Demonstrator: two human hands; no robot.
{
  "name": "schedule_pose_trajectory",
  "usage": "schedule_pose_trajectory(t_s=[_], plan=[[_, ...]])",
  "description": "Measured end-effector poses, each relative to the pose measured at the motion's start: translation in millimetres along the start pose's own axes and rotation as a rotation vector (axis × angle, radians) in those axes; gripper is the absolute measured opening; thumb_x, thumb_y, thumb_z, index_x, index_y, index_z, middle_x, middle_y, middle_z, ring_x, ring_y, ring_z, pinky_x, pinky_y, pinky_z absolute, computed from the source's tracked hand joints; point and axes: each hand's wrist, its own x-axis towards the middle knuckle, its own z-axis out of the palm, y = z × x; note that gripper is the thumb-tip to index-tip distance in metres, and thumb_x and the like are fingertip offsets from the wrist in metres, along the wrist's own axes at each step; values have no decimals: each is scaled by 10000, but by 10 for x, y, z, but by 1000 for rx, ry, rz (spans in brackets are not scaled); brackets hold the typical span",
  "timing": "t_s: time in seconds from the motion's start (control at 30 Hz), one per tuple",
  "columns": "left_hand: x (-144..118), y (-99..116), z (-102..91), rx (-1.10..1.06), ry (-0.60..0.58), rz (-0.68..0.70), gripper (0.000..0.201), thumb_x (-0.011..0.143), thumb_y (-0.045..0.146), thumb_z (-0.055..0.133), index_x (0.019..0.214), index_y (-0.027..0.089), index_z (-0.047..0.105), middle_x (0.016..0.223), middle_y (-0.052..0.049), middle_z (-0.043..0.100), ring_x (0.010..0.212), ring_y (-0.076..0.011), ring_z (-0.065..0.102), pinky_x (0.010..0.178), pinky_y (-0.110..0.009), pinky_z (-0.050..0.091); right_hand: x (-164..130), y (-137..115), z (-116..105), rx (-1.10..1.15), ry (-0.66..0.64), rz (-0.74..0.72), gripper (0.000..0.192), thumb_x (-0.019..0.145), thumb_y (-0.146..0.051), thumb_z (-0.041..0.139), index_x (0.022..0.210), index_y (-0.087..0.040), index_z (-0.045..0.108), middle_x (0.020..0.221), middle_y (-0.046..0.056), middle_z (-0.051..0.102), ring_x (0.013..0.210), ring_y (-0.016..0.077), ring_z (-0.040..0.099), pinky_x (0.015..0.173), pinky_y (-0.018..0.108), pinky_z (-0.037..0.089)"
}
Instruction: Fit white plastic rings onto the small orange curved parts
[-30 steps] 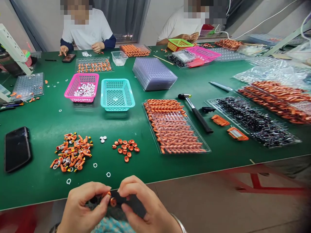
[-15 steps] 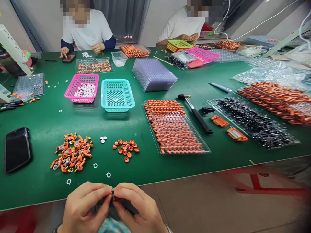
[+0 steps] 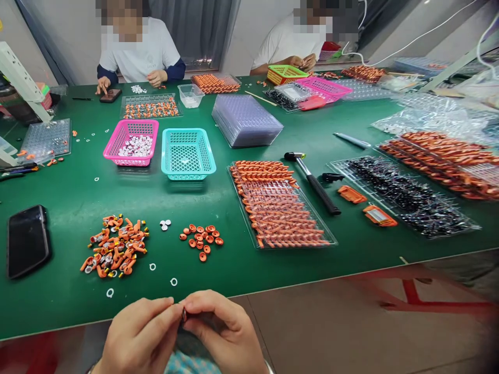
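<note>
A green bench [image 3: 249, 267] crosses the room before a grey curtain [image 3: 187, 31]. Around it: two seated people [image 3: 142, 52] opposite, one turquoise basket [image 3: 188, 171], one black-handled hammer [image 3: 322, 191], three white discs [image 3: 167, 222]. The left grip [image 3: 136, 335] and right grip [image 3: 228, 332] pinch one small part [image 3: 184, 315], mostly hidden, between their fingertips, just past the bench's near edge.

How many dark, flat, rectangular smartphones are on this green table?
2: the near-left dark smartphone, and the far-left dark smartphone beside a co-worker's hand. Clutter may hide others.
</note>
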Motion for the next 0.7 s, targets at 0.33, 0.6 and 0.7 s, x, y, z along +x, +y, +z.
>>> schedule_pose_trajectory(t_s=[0.33,0.6,0.7], plan=[[76,34,-42,-427,-77,-293,280,828,53,626,996,250,733,843,-31,770,721,-168,733,642,-188,585,14,6,9,-3,39,-30,139,785,-150,764,885,-247,762,851,52,774,781,196,740,707,270,613],[130,45,0,-892,-348,-871,317,848,464,639,748,163,643,585,13,566,529,-107,508,492,-165,436,30,-30,-8,-36,-4,-98,192,814,-127,732,934,-273,766,862,44,784,764,183,744,698,254,611],[145,70,-8,-869,-433,-811,386,920,501,504,746,169,599,624,10,527,567,-113,469,520,-173,416,40,-28,-16,-44,-14,-112,224,817,-118,728,957,-289,766,862,33,787,758,173,744,707,244,609]])
